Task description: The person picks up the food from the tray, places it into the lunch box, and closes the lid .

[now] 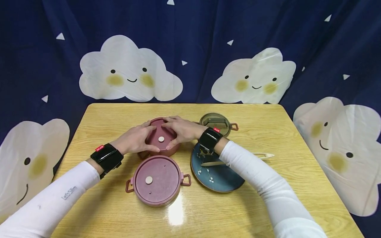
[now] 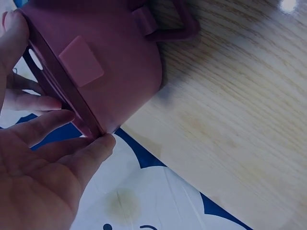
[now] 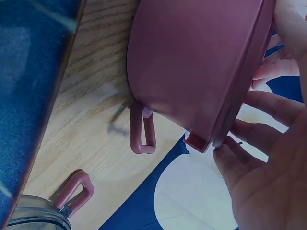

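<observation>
A dark pink pot [image 1: 168,152] with its lid [image 1: 159,127] on stands at the middle left of the table. My left hand [image 1: 134,138] spreads over the lid's left side, thumb toward the front rim and fingers toward the back. On the right side, my right hand [image 1: 185,129] rests in the same manner, its fingertips along the rim. Both wrist views show nearly straight fingers touching the lid's edge. A square tab [image 2: 81,61] shows on the pot's side in the left wrist view, and another tab [image 3: 196,142] below the rim in the right wrist view.
A second pink lidded pot [image 1: 159,191] stands right in front. To its right lies a blue plate [image 1: 223,184] with wooden tongs [image 1: 215,163] across it, partly hidden by my right forearm. Behind the plate is a smaller glass-topped pot [image 1: 215,116] with pink handles.
</observation>
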